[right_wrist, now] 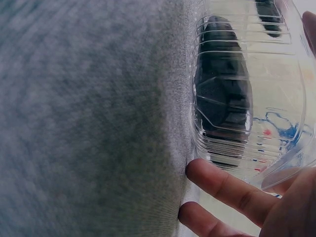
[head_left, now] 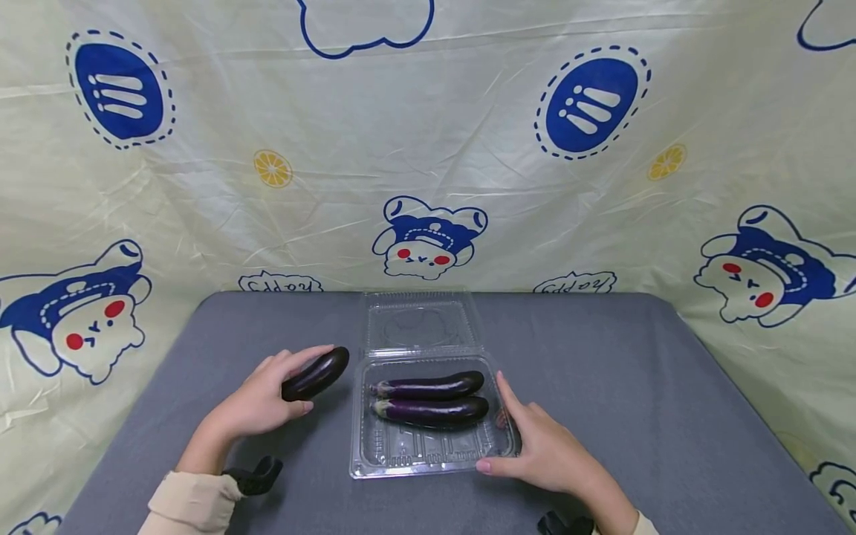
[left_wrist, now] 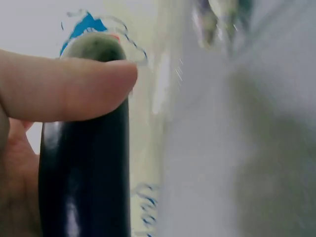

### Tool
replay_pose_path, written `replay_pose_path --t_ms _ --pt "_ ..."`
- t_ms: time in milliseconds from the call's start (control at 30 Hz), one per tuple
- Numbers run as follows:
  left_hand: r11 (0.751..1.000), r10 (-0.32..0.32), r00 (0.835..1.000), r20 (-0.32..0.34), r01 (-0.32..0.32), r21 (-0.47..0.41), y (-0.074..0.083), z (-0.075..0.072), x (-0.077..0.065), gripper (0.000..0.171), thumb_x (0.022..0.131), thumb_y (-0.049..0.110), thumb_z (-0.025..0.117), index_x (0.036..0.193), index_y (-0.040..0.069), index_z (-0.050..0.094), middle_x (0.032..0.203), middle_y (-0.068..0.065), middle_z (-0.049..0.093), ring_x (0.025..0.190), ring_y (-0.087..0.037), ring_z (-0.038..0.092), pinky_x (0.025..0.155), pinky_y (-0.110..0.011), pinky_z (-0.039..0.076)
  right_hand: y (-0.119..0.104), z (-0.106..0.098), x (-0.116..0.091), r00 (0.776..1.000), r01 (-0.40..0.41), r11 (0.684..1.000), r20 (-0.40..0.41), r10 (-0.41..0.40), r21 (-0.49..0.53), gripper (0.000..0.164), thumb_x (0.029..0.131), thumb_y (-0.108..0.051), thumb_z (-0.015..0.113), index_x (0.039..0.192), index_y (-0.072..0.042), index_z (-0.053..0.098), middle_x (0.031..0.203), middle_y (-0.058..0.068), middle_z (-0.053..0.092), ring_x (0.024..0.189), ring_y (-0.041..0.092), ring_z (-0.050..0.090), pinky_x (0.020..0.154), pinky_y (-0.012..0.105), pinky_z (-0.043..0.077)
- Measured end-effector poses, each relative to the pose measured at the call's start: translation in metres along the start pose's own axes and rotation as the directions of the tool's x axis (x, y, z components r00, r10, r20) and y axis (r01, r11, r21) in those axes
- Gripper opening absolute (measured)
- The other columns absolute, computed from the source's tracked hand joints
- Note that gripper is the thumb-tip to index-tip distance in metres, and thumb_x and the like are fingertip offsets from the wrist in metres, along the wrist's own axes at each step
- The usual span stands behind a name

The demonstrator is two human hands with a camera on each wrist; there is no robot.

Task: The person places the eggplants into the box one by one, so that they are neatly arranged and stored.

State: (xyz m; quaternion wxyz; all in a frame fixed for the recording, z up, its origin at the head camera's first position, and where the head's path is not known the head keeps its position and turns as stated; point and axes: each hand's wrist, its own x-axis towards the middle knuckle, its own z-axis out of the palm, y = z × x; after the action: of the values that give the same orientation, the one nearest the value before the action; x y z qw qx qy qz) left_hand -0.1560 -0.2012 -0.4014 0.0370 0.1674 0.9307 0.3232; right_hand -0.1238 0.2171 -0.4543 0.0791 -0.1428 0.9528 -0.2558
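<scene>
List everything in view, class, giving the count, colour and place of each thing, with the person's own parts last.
Eggplants in the tray: two, dark purple, side by side
Held eggplant: one, dark purple, left of the tray
Tray: one, clear plastic, on the table
Lid: one, clear plastic, open behind the tray
Table: one, grey, under the tray
Backdrop: one, cream with blue, red and orange prints, behind the table
Straps: two, black, at the wrists
Sleeves: two, beige, on the arms
Left grip: one, bare, round the held eggplant
Right grip: one, bare, touching the tray's right side
</scene>
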Motion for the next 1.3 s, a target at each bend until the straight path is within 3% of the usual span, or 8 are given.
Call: replay_pose_path --t_ms 133,267,567,700,933,1133,1300 --pt "0.997 0.078 0.996 0.052 -0.079 0.008 0.025 0.000 0.004 0.082 0.076 0.007 0.080 0.144 0.042 0.048 0.102 0.002 0.058 0.095 -0.018 0.045 0.079 -0.034 0.040 0.000 0.000 0.000 1.000 0.002 1.000 -0.003 -0.002 -0.005 0.128 0.066 -0.074 0.075 0.161 -0.024 0.005 0.116 -0.004 0.061 0.103 0.016 0.055 0.079 0.041 0.049" --pt "0.990 0.138 0.981 0.138 -0.141 0.013 0.051 0.008 0.011 0.081 0.077 0.007 0.080 0.142 0.043 0.049 0.104 0.003 0.057 0.096 -0.017 0.044 0.078 -0.033 0.040 -0.001 0.000 0.000 1.000 0.005 1.000 -0.003 -0.005 -0.006 0.128 0.066 -0.075 0.074 0.161 -0.024 0.005 0.117 -0.004 0.061 0.105 0.017 0.055 0.080 0.041 0.050" --pt "0.965 0.228 0.933 0.278 -0.254 0.060 0.088 0.044 0.030 0.076 0.079 0.013 0.081 0.143 0.041 0.050 0.115 0.000 0.059 0.101 -0.016 0.048 0.084 -0.039 0.042 -0.002 -0.001 0.001 1.000 0.001 1.000 0.005 -0.001 0.001 0.127 0.067 -0.073 0.075 0.161 -0.023 0.005 0.114 -0.007 0.060 0.104 0.015 0.055 0.081 0.040 0.050" --pt "0.962 0.224 0.918 0.326 -0.262 0.075 0.099 0.059 0.036 0.074 0.081 0.015 0.080 0.142 0.043 0.050 0.113 0.001 0.059 0.098 -0.014 0.048 0.081 -0.035 0.043 -0.002 -0.001 0.001 1.000 0.004 1.000 0.007 -0.004 -0.001 0.127 0.067 -0.073 0.075 0.161 -0.022 0.006 0.114 -0.006 0.061 0.104 0.016 0.055 0.080 0.041 0.050" --pt "0.934 0.267 0.892 0.364 -0.333 0.132 0.107 0.087 0.040 0.070 0.082 0.021 0.080 0.141 0.043 0.051 0.124 0.002 0.060 0.109 -0.014 0.052 0.093 -0.043 0.047 -0.002 -0.002 0.001 1.000 0.001 1.000 0.021 -0.001 0.015 0.127 0.068 -0.074 0.074 0.161 -0.023 0.006 0.114 -0.005 0.059 0.103 0.015 0.054 0.081 0.041 0.050" --pt "0.926 0.267 0.893 0.363 -0.341 0.159 0.109 0.097 0.041 0.067 0.082 0.026 0.081 0.141 0.040 0.053 0.113 0.005 0.060 0.106 -0.012 0.052 0.096 -0.039 0.046 -0.002 -0.002 0.002 0.999 -0.018 1.000 0.040 0.018 0.021 0.126 0.069 -0.073 0.074 0.161 -0.025 0.004 0.116 -0.004 0.059 0.104 0.016 0.054 0.079 0.041 0.050" --pt "0.926 0.246 0.893 0.378 -0.332 0.181 0.111 0.105 0.045 0.062 0.084 0.030 0.080 0.140 0.040 0.055 0.134 -0.001 0.059 0.124 -0.022 0.054 0.105 -0.048 0.045 -0.002 -0.002 0.002 0.999 -0.022 0.999 0.042 0.021 0.023 0.126 0.069 -0.071 0.075 0.161 -0.025 0.003 0.116 -0.005 0.059 0.102 0.015 0.054 0.077 0.040 0.049"
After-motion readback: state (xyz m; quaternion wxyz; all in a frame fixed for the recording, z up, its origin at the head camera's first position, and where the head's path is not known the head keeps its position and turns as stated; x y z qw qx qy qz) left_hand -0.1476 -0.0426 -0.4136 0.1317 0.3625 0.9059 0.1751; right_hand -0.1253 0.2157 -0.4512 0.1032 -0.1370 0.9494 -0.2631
